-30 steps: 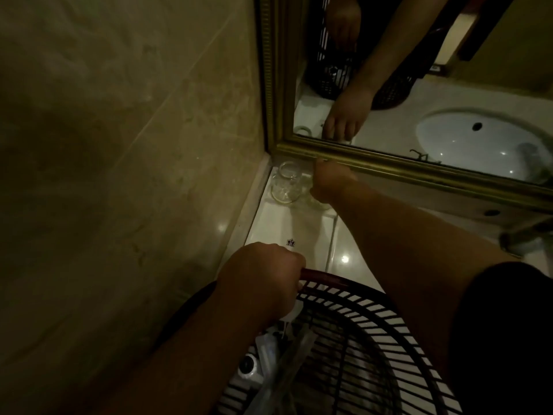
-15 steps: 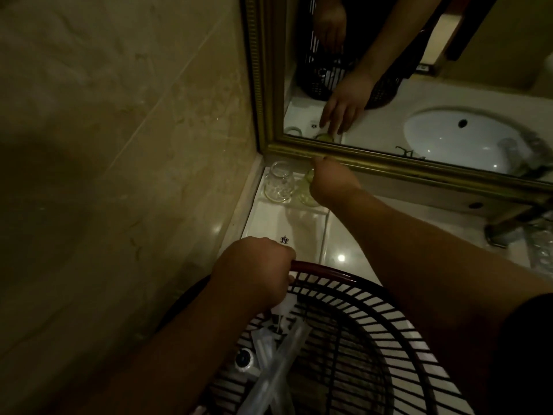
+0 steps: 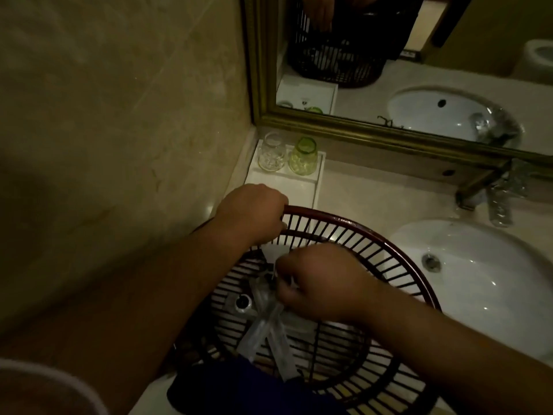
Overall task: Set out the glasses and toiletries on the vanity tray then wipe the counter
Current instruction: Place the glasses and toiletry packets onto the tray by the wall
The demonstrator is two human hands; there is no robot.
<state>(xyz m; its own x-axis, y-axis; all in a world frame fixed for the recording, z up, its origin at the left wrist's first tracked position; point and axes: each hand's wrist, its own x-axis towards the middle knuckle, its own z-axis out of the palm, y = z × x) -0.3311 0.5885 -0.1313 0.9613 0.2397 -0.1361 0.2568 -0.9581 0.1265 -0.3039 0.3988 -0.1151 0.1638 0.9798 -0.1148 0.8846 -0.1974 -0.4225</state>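
A clear glass (image 3: 271,155) and a green glass (image 3: 303,157) stand side by side at the back of the white vanity tray (image 3: 302,187), in the corner under the mirror. My left hand (image 3: 254,214) grips the rim of a dark slatted basket (image 3: 398,253) in front of the tray. My right hand (image 3: 317,286) is inside the basket, fingers closed around clear-wrapped toiletry packets (image 3: 263,327). A small round-capped item (image 3: 243,302) lies beside the packets.
A white sink (image 3: 484,274) sits right of the basket, with a brass faucet (image 3: 490,184) behind it. A gold-framed mirror (image 3: 359,130) runs along the back. The tiled wall (image 3: 119,115) closes the left side. A dark blue cloth (image 3: 239,387) lies near the basket's front.
My right hand let go of the green glass on the tray and drew back into the basket, closing on the wrapped packets. The left hand kept its grip on the rim.
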